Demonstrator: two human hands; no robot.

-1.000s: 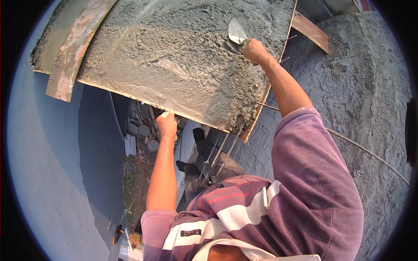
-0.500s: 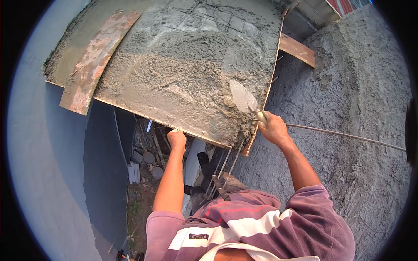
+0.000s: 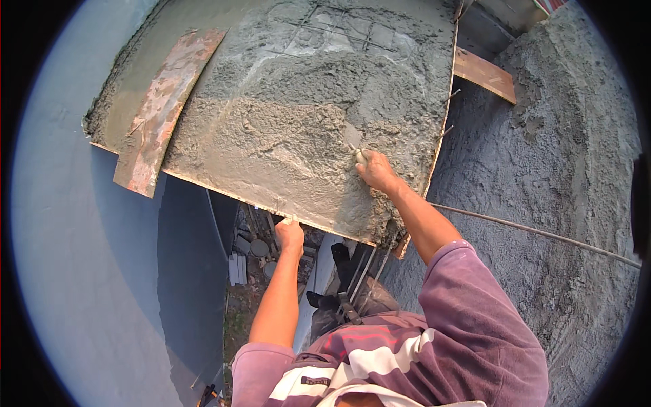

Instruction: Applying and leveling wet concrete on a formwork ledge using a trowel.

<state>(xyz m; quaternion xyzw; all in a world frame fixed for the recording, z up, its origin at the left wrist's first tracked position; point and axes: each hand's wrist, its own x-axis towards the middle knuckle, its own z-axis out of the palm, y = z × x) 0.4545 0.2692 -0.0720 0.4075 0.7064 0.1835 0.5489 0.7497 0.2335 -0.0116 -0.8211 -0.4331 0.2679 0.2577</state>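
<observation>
My right hand [image 3: 378, 171] is closed round the handle of a pointing trowel [image 3: 353, 137]. Its blade lies against the wet concrete [image 3: 271, 146], partly sunk or covered, so only some of the metal shows. My left hand [image 3: 290, 234] grips the wooden form board [image 3: 237, 197] along the near edge of the slab, fingers hooked over the top. Smoother concrete borders that board, while rough, lumpy concrete spreads farther back and to the right. At the near right corner the mix looks dark and loose.
A mortar-stained plank [image 3: 166, 112] lies across the slab's left side. Rebar [image 3: 325, 28] shows at the far end. Another board [image 3: 485, 73] juts out on the right, above a rough grey wall [image 3: 556, 183]. A long rod [image 3: 536, 231] crosses there. Below the near edge, debris lies far down.
My right hand has carried the trowel left and away from the right corner, onto the middle of the concrete. My left hand keeps its hold on the edge board. The view has shifted slightly.
</observation>
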